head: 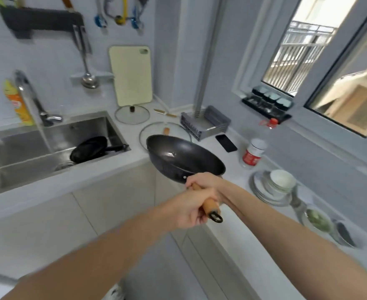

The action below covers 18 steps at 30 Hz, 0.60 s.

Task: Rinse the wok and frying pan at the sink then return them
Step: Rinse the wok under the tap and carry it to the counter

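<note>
Gripping wok handle, both hands clamped; red jar label seemingly unreadable.

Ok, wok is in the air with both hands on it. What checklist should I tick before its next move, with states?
1. Two-handed grip on the wooden handle: left hand near its end, right hand by the wok. Ok.
2. Wok level: tilted. Cannot tell if water remains.
3. Tap off: not ok, water runs into the sink.
4. Frying pan rinsed: cannot tell; it lies in the sink.
5. Counter spot free: not ok, glass lid and phone lie nearby.
</note>
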{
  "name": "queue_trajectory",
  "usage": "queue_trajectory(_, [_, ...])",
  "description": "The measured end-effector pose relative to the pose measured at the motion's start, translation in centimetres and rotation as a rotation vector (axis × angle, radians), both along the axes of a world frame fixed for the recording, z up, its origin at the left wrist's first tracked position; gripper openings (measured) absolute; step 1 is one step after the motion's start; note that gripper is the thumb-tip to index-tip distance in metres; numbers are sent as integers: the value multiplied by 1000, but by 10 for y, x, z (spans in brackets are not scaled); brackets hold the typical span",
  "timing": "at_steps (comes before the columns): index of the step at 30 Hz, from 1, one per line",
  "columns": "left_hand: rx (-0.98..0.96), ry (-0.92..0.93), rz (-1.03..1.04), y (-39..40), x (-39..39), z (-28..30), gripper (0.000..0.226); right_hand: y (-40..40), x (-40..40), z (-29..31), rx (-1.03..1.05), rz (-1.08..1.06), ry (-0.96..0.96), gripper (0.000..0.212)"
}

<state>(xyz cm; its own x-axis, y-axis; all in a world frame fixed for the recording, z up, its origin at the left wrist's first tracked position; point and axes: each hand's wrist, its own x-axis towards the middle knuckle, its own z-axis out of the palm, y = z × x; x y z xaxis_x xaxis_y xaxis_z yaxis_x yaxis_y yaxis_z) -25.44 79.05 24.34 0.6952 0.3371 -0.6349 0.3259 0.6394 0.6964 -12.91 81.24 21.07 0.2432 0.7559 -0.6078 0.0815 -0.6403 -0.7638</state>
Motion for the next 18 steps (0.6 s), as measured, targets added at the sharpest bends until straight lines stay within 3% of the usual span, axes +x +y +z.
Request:
queue_trajectory(4, [-73,14,-54,-37,45,-28,7,-48,50,-31,-42,-79,-57,10])
queue_trajectory(18, [-58,101,-196,-63,100,-94,5,-83,95,-99,-74,-218,-74,9])
